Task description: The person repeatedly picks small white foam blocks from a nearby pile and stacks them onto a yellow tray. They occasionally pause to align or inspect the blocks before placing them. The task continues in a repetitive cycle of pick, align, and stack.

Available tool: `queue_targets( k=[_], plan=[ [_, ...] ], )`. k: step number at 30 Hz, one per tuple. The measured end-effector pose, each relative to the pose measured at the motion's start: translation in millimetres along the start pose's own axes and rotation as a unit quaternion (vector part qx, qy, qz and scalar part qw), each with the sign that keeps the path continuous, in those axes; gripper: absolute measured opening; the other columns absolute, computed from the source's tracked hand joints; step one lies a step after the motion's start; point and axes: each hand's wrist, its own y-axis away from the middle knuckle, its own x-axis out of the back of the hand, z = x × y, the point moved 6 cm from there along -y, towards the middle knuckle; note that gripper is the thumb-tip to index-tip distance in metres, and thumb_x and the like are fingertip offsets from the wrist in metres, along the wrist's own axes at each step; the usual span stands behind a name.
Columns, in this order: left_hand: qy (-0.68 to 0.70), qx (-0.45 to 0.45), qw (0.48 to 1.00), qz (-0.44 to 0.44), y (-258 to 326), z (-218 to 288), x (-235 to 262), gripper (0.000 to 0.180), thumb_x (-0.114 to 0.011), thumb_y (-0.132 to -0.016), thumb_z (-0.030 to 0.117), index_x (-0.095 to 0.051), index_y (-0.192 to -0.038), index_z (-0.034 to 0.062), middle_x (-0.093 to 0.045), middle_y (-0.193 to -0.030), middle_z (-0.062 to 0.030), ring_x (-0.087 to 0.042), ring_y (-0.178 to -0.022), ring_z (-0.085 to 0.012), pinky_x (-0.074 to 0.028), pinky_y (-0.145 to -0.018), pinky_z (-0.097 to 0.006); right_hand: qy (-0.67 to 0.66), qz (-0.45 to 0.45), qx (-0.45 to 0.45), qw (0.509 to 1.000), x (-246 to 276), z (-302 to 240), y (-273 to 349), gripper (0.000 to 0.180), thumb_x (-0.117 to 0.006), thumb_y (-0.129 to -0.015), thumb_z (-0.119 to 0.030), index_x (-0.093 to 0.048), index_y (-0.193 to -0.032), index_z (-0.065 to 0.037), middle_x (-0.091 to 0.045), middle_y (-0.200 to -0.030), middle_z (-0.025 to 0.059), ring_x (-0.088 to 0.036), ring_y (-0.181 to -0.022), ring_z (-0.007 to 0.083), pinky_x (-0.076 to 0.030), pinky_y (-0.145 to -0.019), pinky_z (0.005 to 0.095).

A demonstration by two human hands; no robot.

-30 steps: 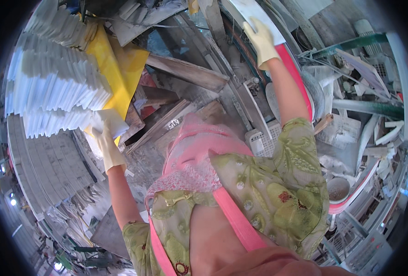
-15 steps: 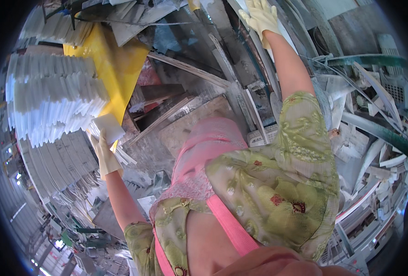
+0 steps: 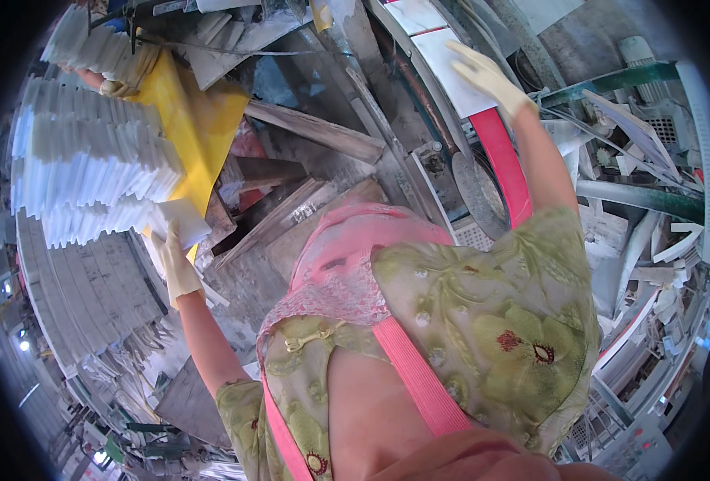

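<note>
My left hand, in a cream glove, is closed on a white tile at the near end of a stack of white tiles. That tile leans against the edge of the stack. My right hand, gloved the same way, lies with its fingers stretched out over a white tile on a red conveyor belt. Another white tile sits just beyond it on the belt, with a thin gap between them.
Another person's gloved hand is at the far side of the stack. A yellow sheet hangs beside it. Wooden boards lie between stack and belt. Green metal rails and broken slabs are at the right.
My right hand has come nearer and to the right along the belt, and the red belt now shows. The tile in my left hand sits closer to the stack. Another person's hand has appeared.
</note>
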Motion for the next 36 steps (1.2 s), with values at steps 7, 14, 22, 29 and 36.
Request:
queue_targets(
  k=[7,14,22,29,36],
  plan=[
    [-0.001,-0.007,1.0,-0.022,-6,-11,5,0.071,-0.06,-0.098,0.04,-0.036,-0.152,-0.0012,-0.05,-0.146,-0.0153,-0.047,-0.136,-0.0253,-0.032,-0.117,-0.038,0.356,0.035,0.016,0.934,-38,-37,87,0.09,-0.08,-0.077,-0.016,-0.037,-0.155,-0.006,-0.038,-0.161,0.0155,-0.034,-0.15,0.0295,-0.029,-0.121,0.0473],
    [0.002,-0.012,1.0,0.028,-5,-15,11,0.074,-0.065,-0.095,0.038,-0.039,-0.15,-0.0049,-0.051,-0.144,-0.0168,-0.05,-0.135,-0.0247,-0.038,-0.113,-0.039,0.334,0.185,0.01,0.924,-27,-32,63,0.056,-0.063,-0.094,-0.02,-0.049,-0.146,-0.002,-0.058,-0.143,0.0188,-0.054,-0.135,0.0299,-0.038,-0.118,0.0412],
    [0.067,0.019,0.997,0.023,-15,-24,8,0.061,-0.066,-0.097,0.032,-0.045,-0.147,0.0054,-0.059,-0.136,-0.0145,-0.062,-0.122,-0.0242,-0.052,-0.098,-0.036,0.42,0.105,0.07,0.899,-26,-54,27,0.064,-0.067,-0.092,-0.024,-0.047,-0.149,-0.003,-0.05,-0.152,0.0147,-0.044,-0.143,0.0253,-0.031,-0.121,0.0427],
    [0.115,0.026,0.992,0.055,-36,-58,24,0.094,-0.082,-0.083,0.037,-0.03,-0.155,0.0069,-0.056,-0.138,-0.0137,-0.058,-0.125,-0.0263,-0.048,-0.102,-0.04,0.032,0.141,0.008,0.99,-54,2,-27,0.049,-0.037,-0.103,-0.009,-0.044,-0.15,0.002,-0.043,-0.158,0.0198,-0.039,-0.147,0.031,-0.026,-0.125,0.0407],
    [-0.223,-0.067,0.942,0.24,-53,-60,39,0.061,-0.075,-0.075,0.057,-0.072,-0.1,0.0011,-0.071,-0.091,-0.0186,-0.071,-0.085,-0.0331,-0.056,-0.074,-0.044,0.283,0.041,-0.103,0.953,-14,-34,-31,0.056,-0.057,-0.1,-0.027,-0.048,-0.147,0.002,-0.062,-0.135,0.0255,-0.062,-0.121,0.0416,-0.047,-0.103,0.047]
  ],
)
